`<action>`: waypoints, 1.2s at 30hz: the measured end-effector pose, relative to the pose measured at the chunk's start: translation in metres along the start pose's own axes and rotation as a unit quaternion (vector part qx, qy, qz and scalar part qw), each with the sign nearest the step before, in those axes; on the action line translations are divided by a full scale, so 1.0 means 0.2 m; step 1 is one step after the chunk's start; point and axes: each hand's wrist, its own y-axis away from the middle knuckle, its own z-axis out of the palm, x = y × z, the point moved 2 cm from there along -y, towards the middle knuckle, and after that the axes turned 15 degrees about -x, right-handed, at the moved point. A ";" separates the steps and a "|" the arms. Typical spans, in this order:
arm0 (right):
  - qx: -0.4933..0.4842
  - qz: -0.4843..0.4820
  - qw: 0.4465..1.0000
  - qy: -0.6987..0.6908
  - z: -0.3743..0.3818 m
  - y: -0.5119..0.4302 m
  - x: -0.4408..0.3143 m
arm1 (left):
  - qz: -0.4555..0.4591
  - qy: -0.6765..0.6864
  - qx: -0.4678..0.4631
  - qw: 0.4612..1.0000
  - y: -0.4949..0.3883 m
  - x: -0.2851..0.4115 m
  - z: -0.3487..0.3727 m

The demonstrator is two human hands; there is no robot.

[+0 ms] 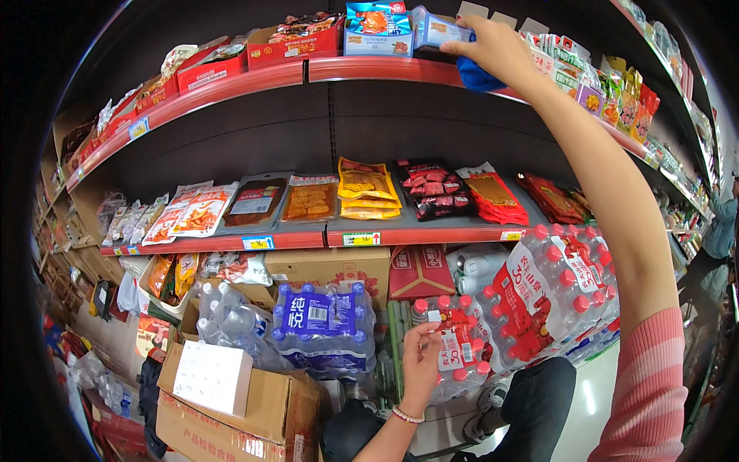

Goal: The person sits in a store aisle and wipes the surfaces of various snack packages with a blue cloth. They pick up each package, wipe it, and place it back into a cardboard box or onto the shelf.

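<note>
My right hand (499,49) is raised to the upper shelf with a crumpled blue cloth (479,74) in its grip. Its thumb and forefinger are at the end of a tilted pale blue display box (433,30), which seems to be pinched between them. Beside that box stands an upright blue-and-white display box (378,43) with snack packets in it. Lower down, my left hand (421,361) hangs with loosely bent fingers and nothing in it. It is in front of a shrink-wrapped pack of red-capped water bottles (456,341); whether it touches the pack I cannot tell.
A red-edged shelf (288,239) below bears flat snack packets (369,187). Under it are a blue-labelled bottle pack (323,323), a larger red-capped bottle pack (542,294) and a cardboard carton (231,424) with a white box (212,378) on top. At far right stands another person (721,222).
</note>
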 end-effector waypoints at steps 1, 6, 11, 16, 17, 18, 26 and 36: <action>-0.019 0.005 1.000 0.008 0.02 -0.05 0.04 | 0.001 -0.009 -0.004 1.000 0.00 -0.01 0.01; -0.076 0.037 0.995 -0.054 0.12 -0.28 0.18 | 0.003 -0.118 -0.007 0.993 -0.01 -0.04 0.01; -0.184 0.026 0.980 -0.072 0.24 -0.38 0.24 | 0.003 -0.113 -0.019 0.993 -0.02 -0.02 0.00; -0.280 0.023 0.958 -0.061 0.17 -0.35 -0.01 | -0.014 -0.077 -0.002 0.997 -0.02 0.01 -0.03; -0.286 0.032 0.954 -0.083 0.19 -0.38 0.04 | -0.006 -0.085 -0.003 0.996 -0.03 0.01 -0.03; -0.296 0.051 0.950 -0.087 0.19 -0.40 0.23 | 0.003 -0.082 -0.021 0.996 -0.05 -0.02 0.03; -0.229 -0.004 0.969 -0.088 0.06 -0.40 0.08 | 0.004 -0.092 -0.022 0.995 -0.05 0.01 0.01; -0.150 -0.018 0.987 -0.052 0.19 -0.47 -0.43 | -0.009 -0.096 -0.022 0.995 -0.04 0.08 0.02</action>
